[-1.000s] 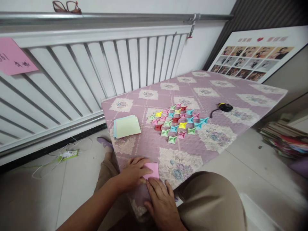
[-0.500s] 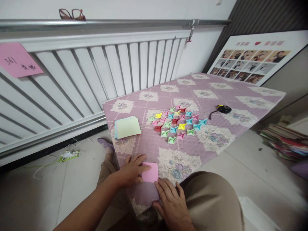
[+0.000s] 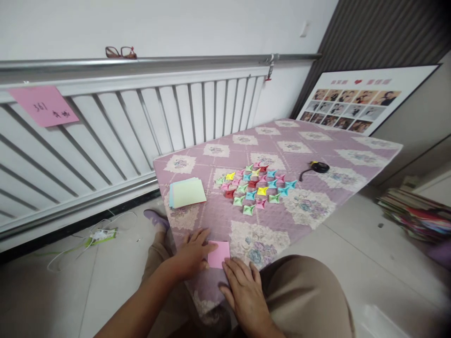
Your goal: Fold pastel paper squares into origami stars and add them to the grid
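Observation:
A pink square of paper [image 3: 219, 256] lies flat on the table near its front corner. My left hand [image 3: 192, 253] rests at its left side with fingers spread, the thumb over the paper's upper left part. My right hand [image 3: 245, 291] lies along the lower right corner, its fingertips touching the edge and the thumb held apart. Beyond my left hand is a stack of coloured paper sheets [image 3: 188, 193], pale yellow on top with blue and pink edges showing. Several small folded paper shapes [image 3: 252, 184] in green, pink, yellow, red and blue stand in rows farther back.
A black and yellow tape measure [image 3: 319, 167] sits toward the right of the cloth-covered table [image 3: 218, 162]. Behind it runs a white radiator [image 3: 207, 108] with a pipe and glasses [image 3: 120, 52] above. A photo board [image 3: 348, 101] leans at the right. A power strip [image 3: 102, 235] lies on the floor.
The view has tilted up slightly, so the wall things sit lower in the picture. My right thumb has shifted a little upward; both hands stay at the pink paper.

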{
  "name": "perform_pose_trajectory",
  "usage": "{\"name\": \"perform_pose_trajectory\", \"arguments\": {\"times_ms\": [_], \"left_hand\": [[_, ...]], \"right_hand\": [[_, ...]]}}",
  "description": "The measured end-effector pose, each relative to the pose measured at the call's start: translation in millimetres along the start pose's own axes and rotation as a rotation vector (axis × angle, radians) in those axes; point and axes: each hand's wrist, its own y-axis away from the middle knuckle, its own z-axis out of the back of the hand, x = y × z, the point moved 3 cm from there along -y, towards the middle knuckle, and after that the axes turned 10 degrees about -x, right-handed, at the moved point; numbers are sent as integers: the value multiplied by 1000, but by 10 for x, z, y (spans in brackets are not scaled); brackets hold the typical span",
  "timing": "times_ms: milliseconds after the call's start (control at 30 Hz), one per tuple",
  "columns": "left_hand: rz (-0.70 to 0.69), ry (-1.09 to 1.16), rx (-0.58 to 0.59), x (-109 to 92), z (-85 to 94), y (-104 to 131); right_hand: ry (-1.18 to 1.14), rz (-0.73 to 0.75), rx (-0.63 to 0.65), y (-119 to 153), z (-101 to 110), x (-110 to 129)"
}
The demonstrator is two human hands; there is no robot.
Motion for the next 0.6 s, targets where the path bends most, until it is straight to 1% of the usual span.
{"name": "perform_pose_trajectory", "arguments": {"times_ms": [67, 100, 133, 200, 267, 333, 433, 600], "left_hand": [[-11, -49, -77, -112, -32, 49], [-38, -68, -113, -185, -70, 83], [-64, -80, -138, -255, -125, 122], [-80, -98, -143, -361, -272, 205], [-64, -105, -214, -406, -399, 282], [-53, -112, -277, -402, -490, 342], [-61, -103, -273, -366, -550, 384], [-16, -97, -228, -350, -508, 386]], "right_hand": [[-19, -8, -16, -21, -4, -8], [-26, -9, -14, -27, -6, -19], [-33, -8, -12, -31, -8, -32], [-39, 0, -10, -35, -11, -63], [-36, 11, -7, -41, -21, -96], [-26, 11, 0, -60, -37, -133], [-18, -25, 36, -121, -63, -195], [-25, -82, 150, -278, -106, -278]]}}
